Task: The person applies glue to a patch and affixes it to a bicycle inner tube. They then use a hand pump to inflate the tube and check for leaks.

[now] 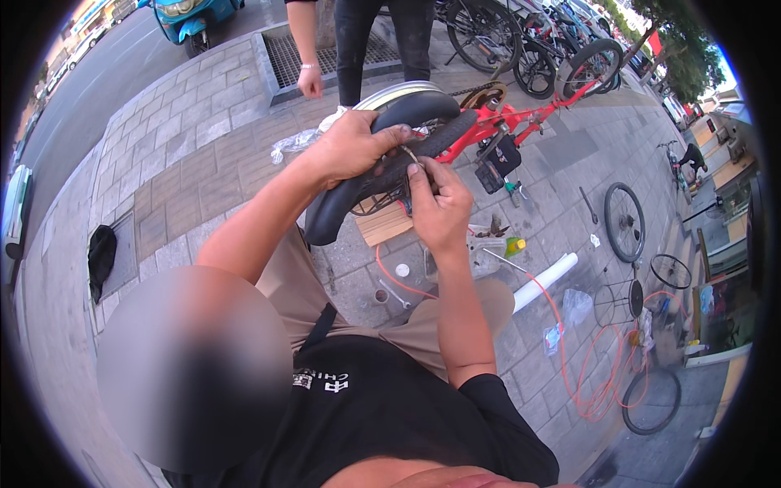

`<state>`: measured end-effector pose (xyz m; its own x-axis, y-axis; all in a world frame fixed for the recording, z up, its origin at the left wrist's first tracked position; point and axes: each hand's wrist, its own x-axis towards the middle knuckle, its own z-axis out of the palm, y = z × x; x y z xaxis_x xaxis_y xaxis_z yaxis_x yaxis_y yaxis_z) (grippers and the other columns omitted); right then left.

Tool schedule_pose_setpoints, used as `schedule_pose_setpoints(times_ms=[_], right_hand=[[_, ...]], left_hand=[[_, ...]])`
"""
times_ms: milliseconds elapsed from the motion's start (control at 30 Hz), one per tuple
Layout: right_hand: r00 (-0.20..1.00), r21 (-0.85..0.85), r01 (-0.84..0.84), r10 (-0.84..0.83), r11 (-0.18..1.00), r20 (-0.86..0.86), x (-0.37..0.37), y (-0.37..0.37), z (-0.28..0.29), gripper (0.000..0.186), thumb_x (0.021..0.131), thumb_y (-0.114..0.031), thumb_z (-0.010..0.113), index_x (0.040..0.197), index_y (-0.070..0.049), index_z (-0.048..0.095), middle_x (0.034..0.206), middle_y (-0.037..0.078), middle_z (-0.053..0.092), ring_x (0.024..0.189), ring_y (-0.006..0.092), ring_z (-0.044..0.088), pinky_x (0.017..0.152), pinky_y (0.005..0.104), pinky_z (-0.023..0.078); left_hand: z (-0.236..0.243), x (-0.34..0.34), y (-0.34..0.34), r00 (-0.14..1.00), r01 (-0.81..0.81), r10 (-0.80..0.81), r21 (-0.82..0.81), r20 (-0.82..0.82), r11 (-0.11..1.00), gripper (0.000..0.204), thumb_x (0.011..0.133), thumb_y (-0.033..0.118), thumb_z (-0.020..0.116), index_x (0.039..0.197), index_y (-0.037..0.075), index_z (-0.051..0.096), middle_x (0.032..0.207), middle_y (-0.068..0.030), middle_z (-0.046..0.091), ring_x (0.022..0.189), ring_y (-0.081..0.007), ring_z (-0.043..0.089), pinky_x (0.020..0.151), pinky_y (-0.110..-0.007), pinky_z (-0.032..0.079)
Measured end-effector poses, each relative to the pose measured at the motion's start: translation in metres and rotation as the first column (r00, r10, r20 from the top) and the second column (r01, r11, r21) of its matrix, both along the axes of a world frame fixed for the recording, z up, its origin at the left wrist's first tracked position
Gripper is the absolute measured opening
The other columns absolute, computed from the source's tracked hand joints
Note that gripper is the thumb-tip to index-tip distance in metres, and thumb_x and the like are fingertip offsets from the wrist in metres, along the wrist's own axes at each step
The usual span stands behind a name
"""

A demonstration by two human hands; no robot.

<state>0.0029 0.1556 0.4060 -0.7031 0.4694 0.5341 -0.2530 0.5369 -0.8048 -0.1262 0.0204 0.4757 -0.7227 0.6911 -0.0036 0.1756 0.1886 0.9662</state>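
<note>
A fat black inner tube (328, 215) hangs in a loop at the wheel end of a red bicycle frame (472, 138). My left hand (355, 149) is closed over the tube, thumb pointing right. My right hand (442, 207) pinches a thin, pale, stem-like piece (413, 154) between thumb and forefinger, close to the left fingertips. What exactly it is stays too small to tell. Behind the hands is a treaded black tyre (457, 134). Above the tube shows a pale curved rim (399, 91). The left fingers are partly hidden.
A person (382, 41) stands just beyond the wheel. A wooden block (384, 224), a wrench (397, 297), a yellow bottle (516, 246) and a white roll (547, 282) lie near my knees. An orange hose (582, 398) and loose wheels (624, 221) are at right.
</note>
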Motion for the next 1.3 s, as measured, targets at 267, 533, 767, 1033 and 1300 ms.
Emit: schedule_pose_setpoints(times_ms=[267,533,767,1033,1300], right_hand=[[0.998,0.077,-0.035,0.031,0.996,0.059,0.003,0.006,0.006,0.019,0.098,-0.010,0.072,0.110,0.006,0.074,0.093,0.017,0.073,0.082,0.0245,0.073,0.075,0.0355,0.056],[0.995,-0.037,-0.034,0.037,0.999,0.090,-0.005,0.001,-0.006,0.021,0.099,-0.014,0.071,0.109,0.004,0.075,0.091,0.018,0.072,0.081,0.0274,0.073,0.075,0.0368,0.055],[0.995,-0.099,-0.062,0.069,0.993,0.067,-0.010,0.004,-0.008,0.018,0.098,-0.013,0.071,0.108,0.002,0.075,0.088,0.018,0.071,0.079,0.0295,0.070,0.072,0.0385,0.053],[0.999,-0.034,-0.031,0.032,0.999,0.026,-0.009,0.003,-0.004,0.017,0.097,-0.014,0.071,0.107,-0.001,0.076,0.089,0.017,0.070,0.079,0.0312,0.070,0.072,0.0396,0.053],[0.998,-0.032,-0.015,0.017,0.999,0.065,-0.006,0.000,0.007,0.016,0.096,-0.014,0.072,0.106,-0.002,0.076,0.092,0.019,0.071,0.084,0.0368,0.071,0.076,0.0423,0.055]], left_hand=[[-0.007,-0.001,0.000,1.000,-0.001,0.001,0.008,0.021,1.000,0.039,0.101,0.033,0.077,0.105,-0.006,0.072,0.082,-0.0046,0.068,0.060,-0.0098,0.061,0.054,-0.028,0.049],[-0.011,-0.004,0.000,0.999,-0.028,0.028,-0.003,0.024,1.000,0.037,0.100,0.031,0.076,0.100,-0.006,0.071,0.081,-0.0041,0.066,0.060,-0.0099,0.060,0.054,-0.029,0.049],[-0.008,-0.004,0.003,0.999,-0.025,0.024,0.028,0.043,0.999,0.036,0.101,0.030,0.077,0.097,-0.004,0.070,0.079,-0.0039,0.065,0.059,-0.0101,0.060,0.054,-0.030,0.048],[-0.007,-0.005,0.006,0.994,-0.028,0.026,0.021,0.103,0.999,0.034,0.101,0.030,0.077,0.100,-0.003,0.070,0.079,-0.0030,0.065,0.059,-0.0096,0.059,0.053,-0.028,0.047],[-0.009,-0.006,0.008,0.995,-0.059,0.059,-0.004,0.080,0.998,0.030,0.102,0.025,0.076,0.104,-0.005,0.071,0.080,-0.0037,0.066,0.059,-0.0098,0.056,0.053,-0.029,0.046]])
